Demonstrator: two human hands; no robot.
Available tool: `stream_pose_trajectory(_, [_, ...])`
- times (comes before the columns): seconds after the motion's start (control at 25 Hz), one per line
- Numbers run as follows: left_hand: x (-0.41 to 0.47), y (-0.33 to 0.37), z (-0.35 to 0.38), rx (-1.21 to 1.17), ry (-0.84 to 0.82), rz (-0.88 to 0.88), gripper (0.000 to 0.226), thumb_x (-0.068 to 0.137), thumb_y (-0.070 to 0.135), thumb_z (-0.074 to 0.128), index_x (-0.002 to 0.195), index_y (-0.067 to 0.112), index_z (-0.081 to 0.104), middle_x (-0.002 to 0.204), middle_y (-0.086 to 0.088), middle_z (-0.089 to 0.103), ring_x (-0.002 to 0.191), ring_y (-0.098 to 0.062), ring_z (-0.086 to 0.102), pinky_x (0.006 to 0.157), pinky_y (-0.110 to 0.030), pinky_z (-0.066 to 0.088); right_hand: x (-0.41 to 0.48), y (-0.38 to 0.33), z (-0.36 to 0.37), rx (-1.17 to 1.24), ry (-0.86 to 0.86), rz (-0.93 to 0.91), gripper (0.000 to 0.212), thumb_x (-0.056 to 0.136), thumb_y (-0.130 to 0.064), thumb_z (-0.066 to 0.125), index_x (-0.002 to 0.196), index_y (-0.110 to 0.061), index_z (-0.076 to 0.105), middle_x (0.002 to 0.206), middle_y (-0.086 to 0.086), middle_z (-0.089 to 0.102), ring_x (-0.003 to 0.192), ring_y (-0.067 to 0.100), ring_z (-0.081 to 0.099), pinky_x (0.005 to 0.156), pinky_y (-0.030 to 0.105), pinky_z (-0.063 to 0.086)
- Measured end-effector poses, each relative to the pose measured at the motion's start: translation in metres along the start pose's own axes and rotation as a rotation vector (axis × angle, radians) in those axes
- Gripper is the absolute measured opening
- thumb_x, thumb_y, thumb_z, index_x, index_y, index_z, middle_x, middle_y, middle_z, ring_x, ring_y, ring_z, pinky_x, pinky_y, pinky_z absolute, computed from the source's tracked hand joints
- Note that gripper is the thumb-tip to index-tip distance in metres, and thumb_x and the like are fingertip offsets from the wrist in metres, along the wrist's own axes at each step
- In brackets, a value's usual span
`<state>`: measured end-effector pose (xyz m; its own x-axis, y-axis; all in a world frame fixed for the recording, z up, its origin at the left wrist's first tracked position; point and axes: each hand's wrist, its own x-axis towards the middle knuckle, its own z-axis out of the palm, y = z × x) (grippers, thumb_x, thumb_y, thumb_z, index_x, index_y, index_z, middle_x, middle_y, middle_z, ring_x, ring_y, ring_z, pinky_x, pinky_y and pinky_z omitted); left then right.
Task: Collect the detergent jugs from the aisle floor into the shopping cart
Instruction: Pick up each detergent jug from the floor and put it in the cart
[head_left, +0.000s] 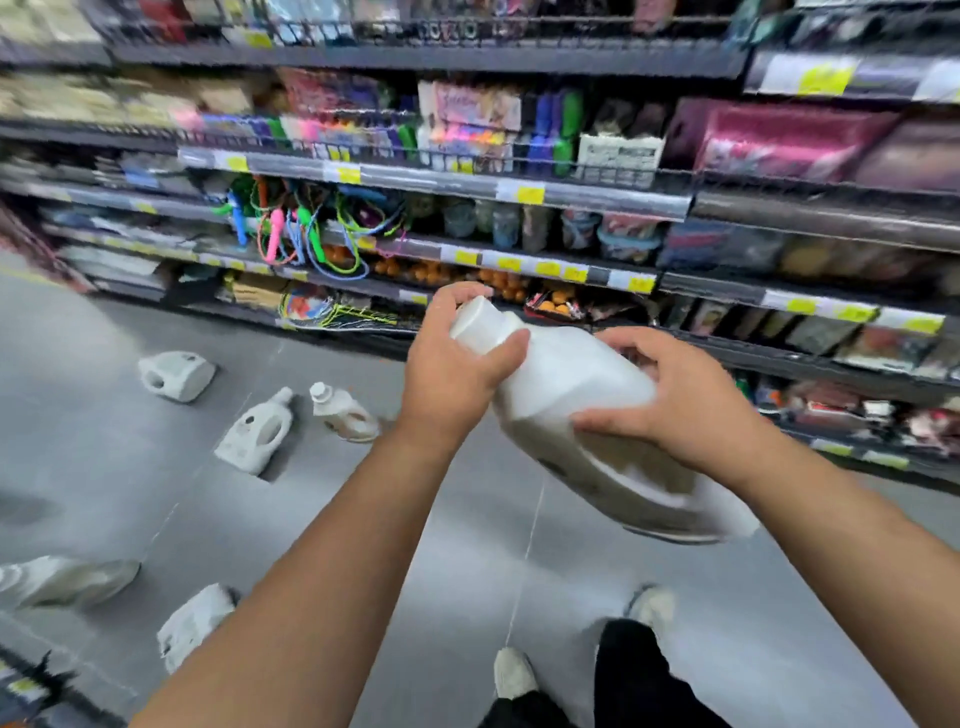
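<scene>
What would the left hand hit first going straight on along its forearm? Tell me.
The left hand grips the cap of the white jug, so that comes first. Past it, probably the shelf of orange goods, though depth is unclear.

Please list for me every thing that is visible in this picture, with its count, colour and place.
held jug: one, white, tilted in mid-air, centre
far jugs: three, white, lying on the floor, left
near jugs: two, white, blurred, floor at lower left
floor: one, grey, below
shelves: several tiers, dark, stocked, behind
price tags: many, yellow, shelf edges
cords: a bunch, bright mixed colours, hanging at mid-shelf
shoes: two, white, bottom
trousers: one, black, bottom
left grip: one, bare, round the held jug's cap
right grip: one, bare, on its body
</scene>
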<state>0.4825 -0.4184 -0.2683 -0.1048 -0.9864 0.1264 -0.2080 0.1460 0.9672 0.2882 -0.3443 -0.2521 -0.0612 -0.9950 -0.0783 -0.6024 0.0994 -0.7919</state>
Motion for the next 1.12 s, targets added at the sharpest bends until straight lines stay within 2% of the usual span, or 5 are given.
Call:
stream_pose_trajectory(0.16, [-0.025,0.050,0.086,-0.050,-0.257,0.075,0.044,0.071,0.019,0.081,0.104,0.031,0.053,0.096,0.015,0.058,0.079,0.005,0.056,0.078,-0.023,0.050,-0.085,0.025,-0.071,0.014,0.216,0.124,0.067,0.053,-0.045,0.088,0.110,-0.041,0.055,0.099,-0.031,0.055,0.087,-0.004,0.056,0.073,0.004,0.038])
stream_pose_trajectory(0.52, [-0.170,0.137,0.339,-0.076,-0.725,0.164,0.041,0.062,0.038,0.075,0.096,0.040,0.053,0.094,0.014,0.061,0.076,0.001,0.057,0.074,-0.028,0.052,-0.317,0.143,-0.214,0.108,0.607,0.455,0.065,0.053,-0.043,0.089,0.107,-0.045,0.054,0.098,-0.027,0.057,0.083,-0.008,0.054,0.063,0.010,0.041])
stream_pose_trajectory(0.68, [-0.256,0.170,0.455,-0.118,-0.895,0.138,0.046,0.060,0.040,0.078,0.099,0.038,0.055,0.093,0.003,0.065,0.079,-0.018,0.062,0.074,-0.051,0.057,-0.424,0.204,-0.282,0.086,0.732,0.567,0.071,0.050,-0.048,0.089,0.112,-0.043,0.056,0.098,-0.020,0.059,0.083,-0.004,0.056,0.061,0.008,0.041])
stream_pose_trajectory(0.96, [-0.364,0.235,0.636,-0.126,-1.177,0.270,0.043,0.066,0.028,0.081,0.101,0.032,0.056,0.093,0.013,0.062,0.076,0.003,0.056,0.068,-0.013,0.045,-0.554,0.282,-0.375,0.163,0.992,0.735,0.067,0.051,-0.039,0.091,0.109,-0.042,0.058,0.099,-0.016,0.060,0.086,-0.001,0.055,0.066,0.007,0.043])
stream_pose_trajectory(1.12, [-0.414,0.266,0.746,-0.121,-1.399,0.358,0.042,0.071,0.022,0.082,0.104,0.029,0.056,0.092,0.010,0.062,0.073,0.004,0.056,0.066,-0.014,0.045,-0.606,0.334,-0.415,0.241,1.216,0.826,0.068,0.052,-0.040,0.091,0.112,-0.040,0.058,0.108,-0.016,0.062,0.098,0.003,0.058,0.075,0.029,0.053])
